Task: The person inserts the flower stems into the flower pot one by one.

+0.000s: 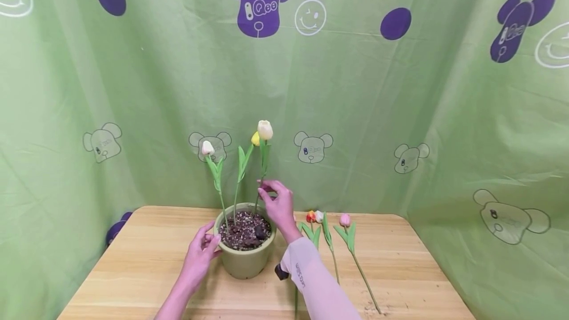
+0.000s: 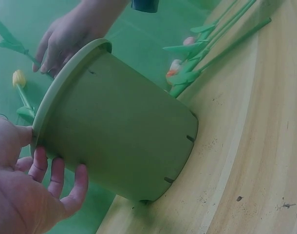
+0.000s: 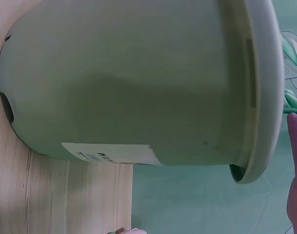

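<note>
A green flowerpot (image 1: 245,263) filled with dark speckled soil (image 1: 242,233) stands on the table. My left hand (image 1: 200,253) grips its left side, thumb at the rim and the other fingers against the outer wall in the left wrist view. Above the soil's right side, my right hand (image 1: 279,206) pinches the stem of a cream tulip (image 1: 264,130). The stem's lower end reaches the soil. A pale pink-white tulip (image 1: 207,148) and a yellow tulip (image 1: 255,139) stand in the pot, the yellow bloom partly behind the cream one.
Right of the pot, several loose tulips lie on the wooden table (image 1: 400,270), among them a pink tulip (image 1: 345,220) and a red-orange tulip (image 1: 311,217). My right forearm covers some stems. A green printed curtain (image 1: 355,88) surrounds the table's back and sides.
</note>
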A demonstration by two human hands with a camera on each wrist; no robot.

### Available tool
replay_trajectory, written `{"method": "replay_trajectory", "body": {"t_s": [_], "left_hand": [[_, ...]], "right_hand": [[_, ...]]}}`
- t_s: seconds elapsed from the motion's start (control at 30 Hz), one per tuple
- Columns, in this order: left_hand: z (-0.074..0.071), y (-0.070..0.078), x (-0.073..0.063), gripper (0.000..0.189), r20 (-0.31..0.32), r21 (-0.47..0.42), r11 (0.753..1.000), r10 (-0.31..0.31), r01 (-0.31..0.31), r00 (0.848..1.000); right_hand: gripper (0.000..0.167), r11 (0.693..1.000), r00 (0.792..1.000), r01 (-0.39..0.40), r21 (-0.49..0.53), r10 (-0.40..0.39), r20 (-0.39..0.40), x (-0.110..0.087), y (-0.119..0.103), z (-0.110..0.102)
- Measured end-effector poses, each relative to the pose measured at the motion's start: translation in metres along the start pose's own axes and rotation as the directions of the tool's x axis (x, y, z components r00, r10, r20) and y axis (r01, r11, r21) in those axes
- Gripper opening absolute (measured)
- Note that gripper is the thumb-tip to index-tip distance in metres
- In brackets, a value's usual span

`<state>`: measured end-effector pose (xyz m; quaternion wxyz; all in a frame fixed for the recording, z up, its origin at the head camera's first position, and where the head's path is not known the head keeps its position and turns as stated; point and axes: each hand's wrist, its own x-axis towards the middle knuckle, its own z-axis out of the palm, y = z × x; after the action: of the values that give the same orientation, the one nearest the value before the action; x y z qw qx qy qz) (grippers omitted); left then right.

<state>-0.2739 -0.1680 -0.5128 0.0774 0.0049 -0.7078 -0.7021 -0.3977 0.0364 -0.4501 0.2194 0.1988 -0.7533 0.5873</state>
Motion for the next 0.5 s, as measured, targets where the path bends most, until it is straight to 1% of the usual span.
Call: {"method": "replay_trajectory", "body": {"t_s": [0.07,0.13,0.23,0.37,0.43,0.5], "left_hand": [[0.0001,0.0000,-0.0001,0.056,0.000,0.000,1.000,0.000,0.000,1.000],[0.0003,0.0000,-0.0001,0.056,-0.001,0.000,1.000,0.000,0.000,1.000],[0.0007,-0.0003,-0.0003,0.056,-0.001,0.000,1.000,-0.005,0.005,1.000],[0.0008,-0.0004,-0.0004,0.056,0.001,0.000,1.000,-0.010,0.010,1.000],[0.0002,-0.0005,0.0001,0.057,0.002,0.001,1.000,-0.009,0.009,1.000],[-0.0006,-0.0005,0.0008,0.057,0.003,0.002,1.000,-0.007,0.007,1.000]], "right_hand": [[0.022,1.000,1.000,-0.006,0.007,0.006,0.016,0.0004,-0.0007,0.0008],[0.020,1.000,0.999,-0.029,0.010,0.029,0.034,0.0004,-0.0013,0.0014],[0.019,0.997,0.995,-0.079,0.023,0.078,0.061,-0.0005,-0.0015,0.0015],[0.021,0.985,0.984,-0.154,0.077,0.146,0.098,-0.0017,0.0014,0.0015],[0.023,0.979,0.980,-0.175,0.105,0.164,0.112,-0.0021,0.0026,0.0015],[0.023,0.977,0.979,-0.179,0.116,0.164,0.123,-0.0024,0.0033,0.0018]]}}
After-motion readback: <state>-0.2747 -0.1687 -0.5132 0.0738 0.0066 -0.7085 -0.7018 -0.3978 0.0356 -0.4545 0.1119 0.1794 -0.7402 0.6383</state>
